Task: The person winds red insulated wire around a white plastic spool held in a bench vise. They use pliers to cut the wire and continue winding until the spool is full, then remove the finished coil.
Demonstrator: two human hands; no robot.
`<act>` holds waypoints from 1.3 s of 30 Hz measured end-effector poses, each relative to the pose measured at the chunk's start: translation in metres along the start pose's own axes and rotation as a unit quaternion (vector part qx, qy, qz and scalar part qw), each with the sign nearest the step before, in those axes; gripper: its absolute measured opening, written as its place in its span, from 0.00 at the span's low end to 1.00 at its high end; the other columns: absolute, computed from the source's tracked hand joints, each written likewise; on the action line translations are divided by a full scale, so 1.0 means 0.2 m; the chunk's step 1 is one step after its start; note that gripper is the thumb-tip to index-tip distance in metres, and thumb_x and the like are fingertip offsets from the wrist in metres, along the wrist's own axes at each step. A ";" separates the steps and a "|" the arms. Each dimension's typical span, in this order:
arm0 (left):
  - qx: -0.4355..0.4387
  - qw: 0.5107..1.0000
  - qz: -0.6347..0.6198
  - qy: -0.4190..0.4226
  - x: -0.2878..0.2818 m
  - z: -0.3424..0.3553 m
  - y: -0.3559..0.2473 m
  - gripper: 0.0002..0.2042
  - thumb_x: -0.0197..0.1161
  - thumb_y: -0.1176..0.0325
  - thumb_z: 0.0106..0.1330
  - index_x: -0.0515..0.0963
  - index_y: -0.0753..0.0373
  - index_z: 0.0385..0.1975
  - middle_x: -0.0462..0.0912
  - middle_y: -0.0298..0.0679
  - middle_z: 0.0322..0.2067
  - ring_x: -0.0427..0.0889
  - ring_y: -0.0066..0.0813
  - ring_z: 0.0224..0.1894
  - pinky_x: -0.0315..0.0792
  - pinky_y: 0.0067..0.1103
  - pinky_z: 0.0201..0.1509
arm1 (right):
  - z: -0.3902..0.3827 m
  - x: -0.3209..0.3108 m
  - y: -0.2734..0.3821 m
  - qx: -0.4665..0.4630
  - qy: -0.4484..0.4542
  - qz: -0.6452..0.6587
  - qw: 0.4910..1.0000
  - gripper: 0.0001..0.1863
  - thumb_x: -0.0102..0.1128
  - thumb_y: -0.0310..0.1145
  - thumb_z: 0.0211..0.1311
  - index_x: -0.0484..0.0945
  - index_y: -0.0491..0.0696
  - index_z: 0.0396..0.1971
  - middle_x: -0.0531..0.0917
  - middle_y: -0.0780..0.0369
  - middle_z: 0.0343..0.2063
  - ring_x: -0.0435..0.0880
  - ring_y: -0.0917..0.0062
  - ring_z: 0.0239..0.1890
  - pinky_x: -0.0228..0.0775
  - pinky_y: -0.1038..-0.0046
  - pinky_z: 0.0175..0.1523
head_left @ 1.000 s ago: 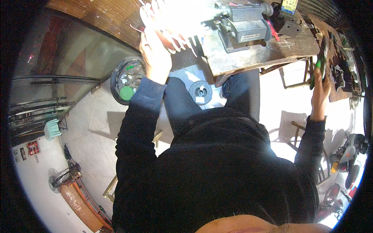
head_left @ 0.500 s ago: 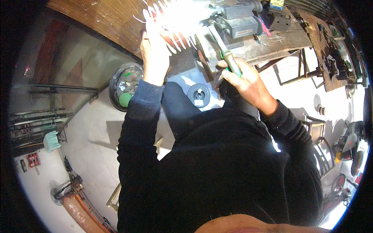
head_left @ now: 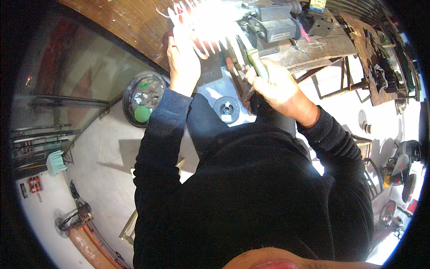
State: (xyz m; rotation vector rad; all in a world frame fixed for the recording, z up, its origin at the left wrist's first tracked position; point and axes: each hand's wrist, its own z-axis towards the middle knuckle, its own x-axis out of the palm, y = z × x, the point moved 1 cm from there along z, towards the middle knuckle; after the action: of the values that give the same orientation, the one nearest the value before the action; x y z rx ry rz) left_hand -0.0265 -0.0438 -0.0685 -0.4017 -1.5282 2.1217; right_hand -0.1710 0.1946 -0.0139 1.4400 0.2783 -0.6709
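Observation:
A round red part (head_left: 167, 39) with several thin white strips (head_left: 197, 49) fanning out of it is at the bench's near edge, mostly washed out by glare. My left hand (head_left: 184, 65) is closed against its near left side, thumb on the red, fingertips lost in the white light. In my right hand (head_left: 275, 89) is a green-handled tool (head_left: 257, 62), fingers wrapped round the handle. Its straight metal shaft slants up and left into the glare, so I cannot see what its tip touches. Just right of the glare is a dark grey boxy machine (head_left: 278, 28).
The wooden bench (head_left: 121, 18) runs across the top, its worn right part (head_left: 322, 49) on metal legs. Below lie a round bin (head_left: 130, 96) with scraps and a green disc (head_left: 142, 114), and a dark spool (head_left: 226, 110) between my legs. A fan (head_left: 62, 223) stands far left.
My right hand has shifted slightly up and left with the green-handled tool, its shaft now deeper in the glare. My left hand has moved slightly right and down.

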 end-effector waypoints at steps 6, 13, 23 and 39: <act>-0.007 0.998 -0.053 0.033 0.00 0.06 0.00 0.25 0.39 0.48 0.83 0.67 0.61 0.67 0.84 0.43 0.33 0.84 0.33 0.25 0.81 0.26 0.25 | 0.05 0.14 -0.18 -0.109 -0.102 -0.042 0.988 0.10 0.58 0.24 0.53 0.78 0.39 0.37 0.78 0.51 0.36 0.79 0.53 0.41 0.73 0.59 0.48; -0.118 0.980 -0.158 0.016 0.11 0.05 -0.26 0.27 0.38 0.46 0.83 0.66 0.61 0.67 0.87 0.42 0.36 0.81 0.19 0.21 0.71 0.12 0.16 | 0.12 0.32 -0.25 -0.106 -0.193 0.001 0.976 0.13 0.57 0.23 0.51 0.79 0.39 0.39 0.77 0.49 0.42 0.78 0.52 0.48 0.72 0.59 0.56; -0.139 0.987 -0.073 0.035 0.11 0.00 -0.32 0.31 0.36 0.40 0.82 0.74 0.64 0.54 0.85 0.40 0.26 0.69 0.12 0.10 0.56 0.10 0.09 | -0.01 0.05 -0.10 -0.109 -0.101 -0.048 0.988 0.16 0.58 0.27 0.54 0.81 0.40 0.43 0.81 0.48 0.42 0.79 0.51 0.49 0.72 0.58 0.58; -0.254 0.953 -0.136 0.095 0.08 0.03 -0.49 0.32 0.36 0.36 0.80 0.72 0.57 0.59 0.80 0.32 0.23 0.63 0.11 0.10 0.54 0.09 0.09 | 0.14 0.27 -0.21 -0.093 -0.184 0.004 0.978 0.19 0.58 0.25 0.53 0.75 0.39 0.47 0.75 0.47 0.45 0.75 0.51 0.53 0.70 0.59 0.59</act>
State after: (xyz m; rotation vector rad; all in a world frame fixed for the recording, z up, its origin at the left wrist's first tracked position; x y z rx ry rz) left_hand -0.0208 -0.0152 0.0255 -0.5167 -1.8810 1.4236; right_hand -0.1586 0.1536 -0.0735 1.1133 0.0432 -0.8673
